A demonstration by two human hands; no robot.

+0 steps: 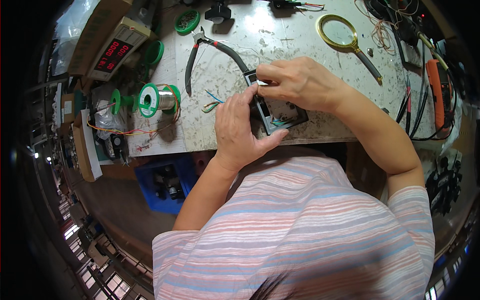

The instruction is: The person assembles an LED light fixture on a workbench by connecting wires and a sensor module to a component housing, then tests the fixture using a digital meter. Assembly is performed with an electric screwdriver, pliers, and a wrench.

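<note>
A black frame [280, 117] lies at the near edge of the bench [300, 45], its long axis slanting from far-left to near-right. Both hands meet at its far-left corner. The right hand [300, 82] arches over that corner, thumb and forefinger pressed together on a small white piece [261, 83]; what the piece is, I cannot tell. The left hand [240, 127] comes up from below, its forefinger touching the same spot and its thumb spread out along the frame's near edge, bracing it. The left hand covers the frame's left side, and most of the frame trails away to the right of the pinch. Coloured wires show inside it.

Just left of the pinch lie loose wire ends [212, 102]; farther left are pliers [207, 47] and a solder spool [157, 99]. A magnifier [342, 35] rests beyond.
</note>
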